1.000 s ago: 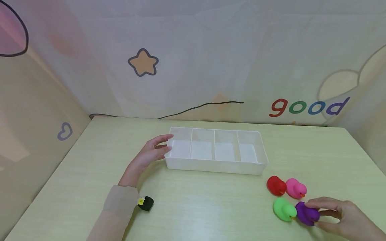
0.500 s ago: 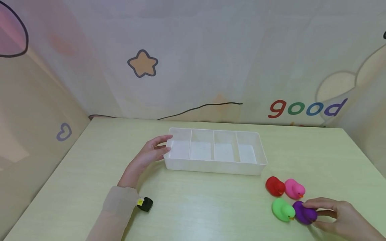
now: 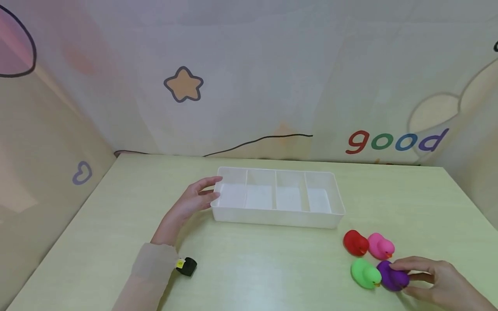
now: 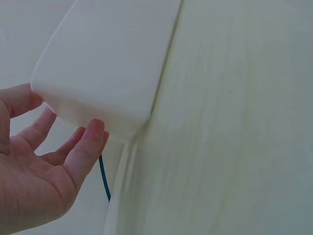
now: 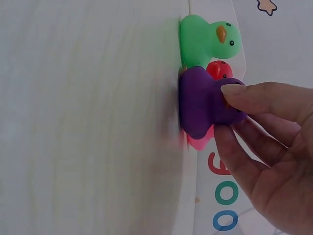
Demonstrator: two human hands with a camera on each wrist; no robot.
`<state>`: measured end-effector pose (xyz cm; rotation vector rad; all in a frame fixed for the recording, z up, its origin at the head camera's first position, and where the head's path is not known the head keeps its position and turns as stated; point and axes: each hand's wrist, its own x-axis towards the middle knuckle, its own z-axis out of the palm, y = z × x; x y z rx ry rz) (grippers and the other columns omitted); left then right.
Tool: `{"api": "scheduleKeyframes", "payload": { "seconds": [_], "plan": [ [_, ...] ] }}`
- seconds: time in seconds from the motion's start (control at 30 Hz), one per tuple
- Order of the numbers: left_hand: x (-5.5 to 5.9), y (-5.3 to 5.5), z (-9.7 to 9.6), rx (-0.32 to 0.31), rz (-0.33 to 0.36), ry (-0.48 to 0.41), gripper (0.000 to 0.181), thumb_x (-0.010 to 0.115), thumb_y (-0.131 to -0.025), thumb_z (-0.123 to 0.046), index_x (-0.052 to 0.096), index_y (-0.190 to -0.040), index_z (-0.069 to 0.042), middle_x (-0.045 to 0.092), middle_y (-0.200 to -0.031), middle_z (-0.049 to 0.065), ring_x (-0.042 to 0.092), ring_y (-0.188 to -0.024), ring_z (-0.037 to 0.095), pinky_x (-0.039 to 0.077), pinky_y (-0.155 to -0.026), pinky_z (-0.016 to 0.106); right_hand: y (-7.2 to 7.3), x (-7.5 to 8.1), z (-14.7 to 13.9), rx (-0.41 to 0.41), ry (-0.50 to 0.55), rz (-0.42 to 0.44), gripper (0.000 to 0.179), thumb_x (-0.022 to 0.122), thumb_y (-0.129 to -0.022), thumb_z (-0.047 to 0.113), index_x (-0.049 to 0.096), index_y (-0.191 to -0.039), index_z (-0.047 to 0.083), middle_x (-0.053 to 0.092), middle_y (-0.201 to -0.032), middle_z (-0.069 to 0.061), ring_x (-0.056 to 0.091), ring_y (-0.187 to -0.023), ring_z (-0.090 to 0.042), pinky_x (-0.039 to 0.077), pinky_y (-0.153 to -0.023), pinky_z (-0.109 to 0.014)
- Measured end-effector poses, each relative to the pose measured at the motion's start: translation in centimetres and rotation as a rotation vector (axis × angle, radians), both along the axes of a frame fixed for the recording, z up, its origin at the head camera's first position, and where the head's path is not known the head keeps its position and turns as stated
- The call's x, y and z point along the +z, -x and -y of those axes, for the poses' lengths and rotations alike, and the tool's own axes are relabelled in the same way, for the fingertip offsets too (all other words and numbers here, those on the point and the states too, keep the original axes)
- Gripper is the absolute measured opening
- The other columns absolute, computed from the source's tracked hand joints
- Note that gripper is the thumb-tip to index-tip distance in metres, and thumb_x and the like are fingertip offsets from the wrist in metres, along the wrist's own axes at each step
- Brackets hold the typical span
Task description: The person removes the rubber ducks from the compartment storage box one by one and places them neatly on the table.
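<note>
A white divided tray [image 3: 272,218] with several compartments stands at the back middle of the table. My left hand [image 3: 196,198] holds it by its left end, two fingertips at the rim; in the left wrist view the other fingers lie against the outer end wall [image 4: 93,107]. At the front right, my right hand [image 3: 435,276] grips a purple toy duck [image 3: 391,276] by its head, thumb on one side, fingers on the other. A green duck [image 3: 365,273] sits close against it. Behind these are a red duck [image 3: 355,242] and a pink duck [image 3: 380,246], side by side.
The pale table [image 3: 249,268] ends at a printed cloth backdrop [image 3: 253,86] with a star and the word "good". Similar cloth rises at the left and right. A small black device [image 3: 186,266] with a yellow label is at the left cuff [image 3: 155,259].
The right hand keeps its hold on the purple duck, which has hardly moved. The left hand stays on the tray. The whole head view has shifted only slightly.
</note>
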<state>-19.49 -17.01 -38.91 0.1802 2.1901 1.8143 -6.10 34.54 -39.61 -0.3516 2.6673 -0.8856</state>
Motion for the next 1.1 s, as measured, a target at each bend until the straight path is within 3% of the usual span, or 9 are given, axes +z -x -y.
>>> {"api": "scheduleKeyframes", "payload": {
  "seconds": [0.13, 0.17, 0.27, 0.4, 0.53, 0.63, 0.73, 0.83, 1.1],
  "plan": [
    [0.1, -0.2, 0.0, -0.004, -0.002, 0.000, 0.047, 0.057, -0.089, -0.015, 0.043, -0.135, -0.018, 0.032, -0.142, 0.005, 0.041, -0.122, 0.030, 0.037, -0.098, 0.048, -0.1, 0.1, 0.1, -0.001, 0.009, 0.001, 0.041, 0.074, -0.074, 0.018, 0.063, -0.109, 0.000, 0.062, -0.108, -0.005, 0.052, -0.087, 0.008, 0.054, -0.067, -0.035],
    [0.1, -0.2, 0.0, -0.004, -0.003, 0.002, 0.047, 0.057, -0.089, -0.015, 0.044, -0.134, -0.018, 0.032, -0.142, 0.005, 0.041, -0.122, 0.029, 0.038, -0.098, 0.048, -0.1, 0.3, 0.2, -0.004, 0.010, 0.004, 0.041, 0.074, -0.075, 0.018, 0.062, -0.110, 0.000, 0.062, -0.109, -0.006, 0.055, -0.089, 0.002, 0.054, -0.067, -0.036],
    [0.2, -0.1, -0.1, -0.009, -0.013, 0.011, 0.047, 0.057, -0.089, -0.016, 0.044, -0.134, -0.018, 0.032, -0.142, 0.006, 0.042, -0.122, 0.029, 0.039, -0.097, 0.047, -0.2, 1.1, 0.6, -0.040, -0.012, 0.044, 0.046, 0.072, -0.077, 0.018, 0.058, -0.115, -0.004, 0.057, -0.112, -0.024, 0.060, -0.090, -0.017, 0.053, -0.070, -0.040],
    [0.2, -0.1, 0.1, -0.026, -0.045, 0.048, 0.048, 0.058, -0.089, -0.017, 0.043, -0.135, -0.015, 0.033, -0.142, 0.010, 0.042, -0.122, 0.031, 0.040, -0.096, 0.046, -0.4, 1.7, 0.9, -0.069, 0.004, 0.030, 0.048, 0.071, -0.077, 0.016, 0.056, -0.116, -0.007, 0.059, -0.110, -0.023, 0.060, -0.090, -0.007, 0.054, -0.070, -0.036],
    [0.2, -0.3, 0.3, -0.043, -0.068, 0.088, 0.049, 0.058, -0.089, -0.019, 0.042, -0.136, -0.013, 0.033, -0.142, 0.012, 0.042, -0.123, 0.033, 0.041, -0.095, 0.046, -0.3, 1.9, 1.0, -0.030, 0.111, -0.103, 0.041, 0.073, -0.073, 0.005, 0.059, -0.110, -0.008, 0.064, -0.104, 0.005, 0.055, -0.084, 0.009, 0.053, -0.066, -0.020],
    [0.4, -0.4, 0.4, -0.049, -0.093, 0.118, 0.049, 0.057, -0.090, -0.021, 0.042, -0.136, -0.013, 0.033, -0.142, 0.013, 0.043, -0.122, 0.034, 0.042, -0.094, 0.046, 0.3, 2.1, 1.2, 0.045, 0.234, -0.234, 0.039, 0.072, -0.069, -0.007, 0.062, -0.107, -0.003, 0.061, -0.100, 0.020, 0.056, -0.085, 0.006, 0.050, -0.064, -0.014],
    [0.7, -0.7, 0.5, -0.050, -0.118, 0.163, 0.048, 0.057, -0.090, -0.025, 0.043, -0.135, -0.013, 0.036, -0.141, 0.013, 0.046, -0.120, 0.033, 0.043, -0.093, 0.045, 1.0, 2.7, 1.9, 0.116, 0.325, -0.333, 0.045, 0.070, -0.067, -0.015, 0.063, -0.108, 0.002, 0.063, -0.104, 0.013, 0.058, -0.089, 0.002, 0.050, -0.067, -0.014],
    [0.9, -1.1, 0.5, -0.057, -0.150, 0.213, 0.050, 0.057, -0.090, -0.028, 0.043, -0.134, -0.012, 0.038, -0.139, 0.012, 0.047, -0.119, 0.034, 0.042, -0.094, 0.046, 1.9, 3.5, 2.9, 0.149, 0.349, -0.370, 0.047, 0.069, -0.067, -0.017, 0.062, -0.109, 0.002, 0.063, -0.105, 0.011, 0.058, -0.092, 0.001, 0.049, -0.070, -0.013],
    [1.5, -3.1, 0.7, -0.075, -0.171, 0.284, 0.055, 0.054, -0.089, -0.042, 0.040, -0.137, -0.020, 0.038, -0.141, 0.006, 0.045, -0.121, 0.032, 0.036, -0.098, 0.051, 4.0, 5.3, 4.8, 0.160, 0.261, -0.446, 0.047, 0.073, -0.065, -0.012, 0.062, -0.109, 0.002, 0.059, -0.106, 0.019, 0.055, -0.090, 0.007, 0.046, -0.070, -0.008]
  ]
}}
